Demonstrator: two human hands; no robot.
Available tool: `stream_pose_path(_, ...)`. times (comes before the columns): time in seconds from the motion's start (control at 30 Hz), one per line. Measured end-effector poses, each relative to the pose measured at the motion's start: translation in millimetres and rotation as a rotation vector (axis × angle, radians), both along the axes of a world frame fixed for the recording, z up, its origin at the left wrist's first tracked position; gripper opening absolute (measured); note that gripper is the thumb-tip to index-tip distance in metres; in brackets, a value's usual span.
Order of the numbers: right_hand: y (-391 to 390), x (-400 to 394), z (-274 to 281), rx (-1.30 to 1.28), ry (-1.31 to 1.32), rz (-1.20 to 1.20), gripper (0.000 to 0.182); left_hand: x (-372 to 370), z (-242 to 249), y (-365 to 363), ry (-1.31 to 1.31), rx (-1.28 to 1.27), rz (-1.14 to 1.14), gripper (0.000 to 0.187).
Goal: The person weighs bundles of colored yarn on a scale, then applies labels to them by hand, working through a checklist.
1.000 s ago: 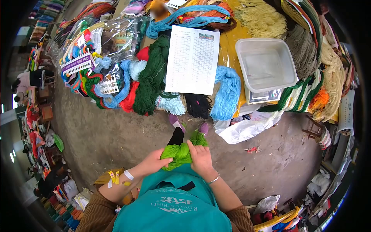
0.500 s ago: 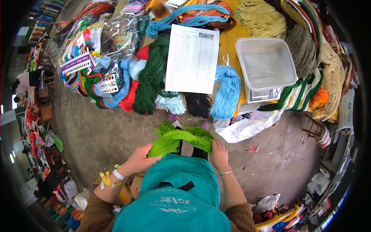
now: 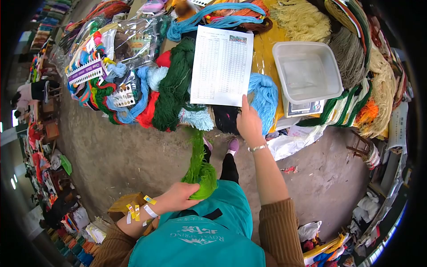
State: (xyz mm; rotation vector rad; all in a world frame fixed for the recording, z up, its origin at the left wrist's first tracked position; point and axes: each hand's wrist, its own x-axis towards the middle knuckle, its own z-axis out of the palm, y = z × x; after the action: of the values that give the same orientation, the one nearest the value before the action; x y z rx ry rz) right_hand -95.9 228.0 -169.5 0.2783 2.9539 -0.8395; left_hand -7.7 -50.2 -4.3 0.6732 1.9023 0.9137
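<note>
My left hand [image 3: 180,196] is closed on a bright green skein of thread [image 3: 202,178], held low in front of the teal apron [image 3: 200,238]. The skein's loose end hangs down over the floor. My right hand [image 3: 250,123] reaches forward with its index finger stretched out, the tip at the lower right corner of a printed sheet [image 3: 222,66]. It holds nothing; the other fingers are partly hidden. Under and beside the sheet lie a light blue skein [image 3: 263,100], a black skein [image 3: 226,119] and a dark green skein [image 3: 175,84].
A clear plastic tub [image 3: 307,73] sits on a weighing scale [image 3: 304,108] at the right of the table. Thread color cards [image 3: 86,71] and plastic bags lie at the left. White plastic [image 3: 293,142] hangs off the front edge. A stool [image 3: 358,147] stands on the floor at right.
My right hand has let go of the green skein and moved forward to the printed sheet. The skein, earlier stretched between both hands, now hangs bunched from my left hand.
</note>
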Motion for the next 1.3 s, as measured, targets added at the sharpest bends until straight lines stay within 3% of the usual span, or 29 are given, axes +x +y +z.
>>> stream_pose_path(0.1, 2.8, -35.1, -0.6, 0.068, -0.227, -0.007, 0.07, -6.8, 3.1, -3.9, 0.03, -0.025, 0.009, 0.029)
stream_pose_path(0.43, -6.9, -78.4, 11.7, 0.093, -0.414, 0.028, 0.073, -14.5, -5.1, -20.5, 0.014, -0.065, 0.079, 0.031)
stream_pose_path(0.77, -21.4, -87.7, 11.1, 0.106, -0.445, 0.047, 0.074, -16.1, -3.8, -20.8, -0.013, -0.044, 0.104, 0.031)
stream_pose_path(0.93, -29.3, -79.1, 4.3, 0.087, -0.285, 0.071, 0.059, -15.9, 0.6, -15.0, -0.036, -0.031, 0.122, 0.031)
stream_pose_path(1.03, -47.3, -56.9, 22.9, -0.094, -0.023, 0.177, 0.031, -15.7, 1.0, -12.4, -0.049, -0.022, 0.131, 0.031)
stream_pose_path(1.13, -76.8, -20.3, 60.6, -0.66, -0.041, 0.359, 0.029, -15.6, 1.5, -7.7, -0.044, -0.015, 0.138, 0.03)
stream_pose_path(1.17, -84.2, -7.2, 82.6, -0.847, -0.165, 0.428, 0.032, -16.4, 1.8, -6.7, -0.042, -0.013, 0.138, 0.03)
stream_pose_path(1.2, -89.0, 4.7, 95.4, -0.901, -0.264, 0.585, 0.038, -17.2, 2.6, -6.1, -0.037, -0.014, 0.15, 0.029)
stream_pose_path(1.3, -97.8, 41.3, 119.8, -1.172, -0.548, 0.747, 0.052, -15.5, -10.3, -8.2, 0.078, 0.053, 0.171, 0.028)
